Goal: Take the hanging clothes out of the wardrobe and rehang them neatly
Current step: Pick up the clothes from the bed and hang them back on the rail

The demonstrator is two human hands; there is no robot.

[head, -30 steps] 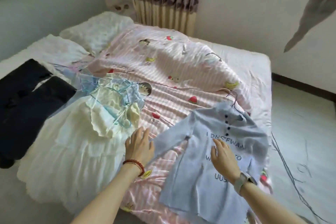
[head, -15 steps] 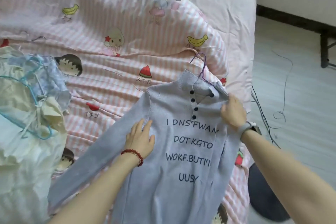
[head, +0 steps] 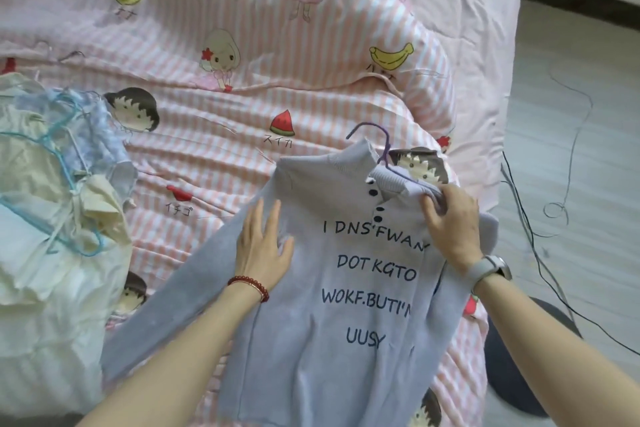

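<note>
Both hands are barely shifting: left hand [head: 265,253] resting flat on the grey sweater [head: 322,305] lying on the bed [head: 242,107], right hand [head: 450,222] pinching its shoulder by the purple hanger [head: 382,146], likely seating it

Under both hands lies a pale lilac-grey sweater [head: 311,340] with dark navy lettering and dark buttons, on a purple hanger [head: 382,146]. Beyond it the quilt [head: 242,10] is pink-and-white striped with cartoon girls, yellow bananas and red watermelon. Left of the left hand [head: 265,253], cream and pale blue garments [head: 52,218] carry light blue hangers [head: 65,180].
</note>
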